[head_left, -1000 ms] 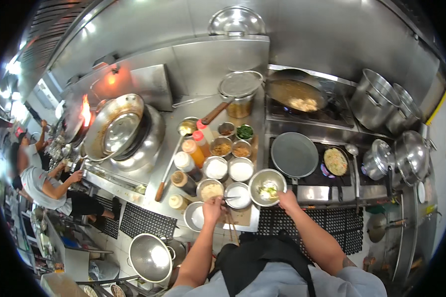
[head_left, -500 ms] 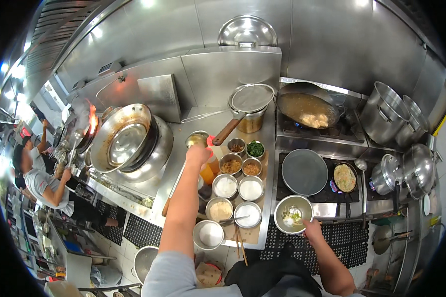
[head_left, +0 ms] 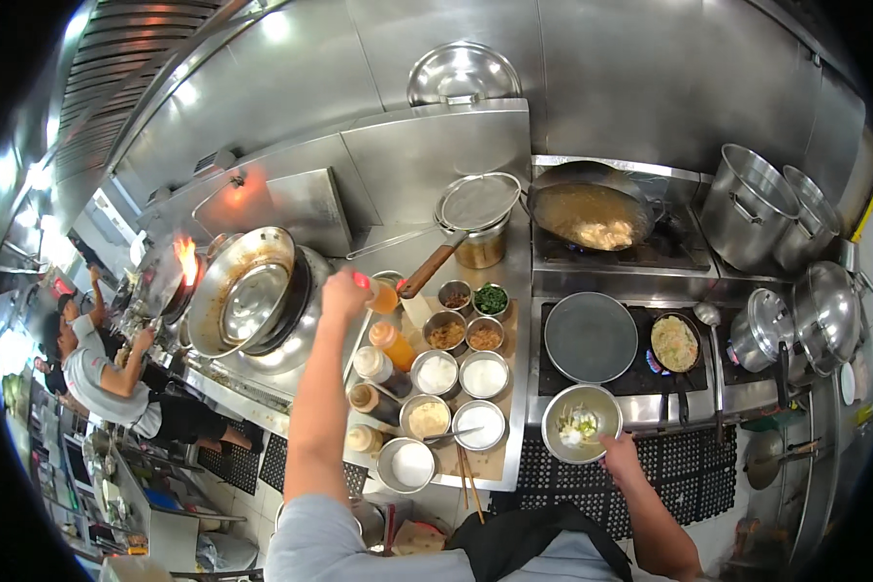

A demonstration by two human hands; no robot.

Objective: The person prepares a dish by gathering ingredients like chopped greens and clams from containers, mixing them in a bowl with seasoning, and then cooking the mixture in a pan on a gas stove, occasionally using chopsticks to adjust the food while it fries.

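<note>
No packages, labels, signs, screens visible (steel kitchen only).

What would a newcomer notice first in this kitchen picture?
Probably the open flame at far left, beside the big tilted steel wok. Next, in the middle, the left hand lifting an orange squeeze bottle over a counter crowded with small steel seasoning bowls. Below the round dark griddle, the right hand holds a steel bowl with white and green ingredients.
</note>
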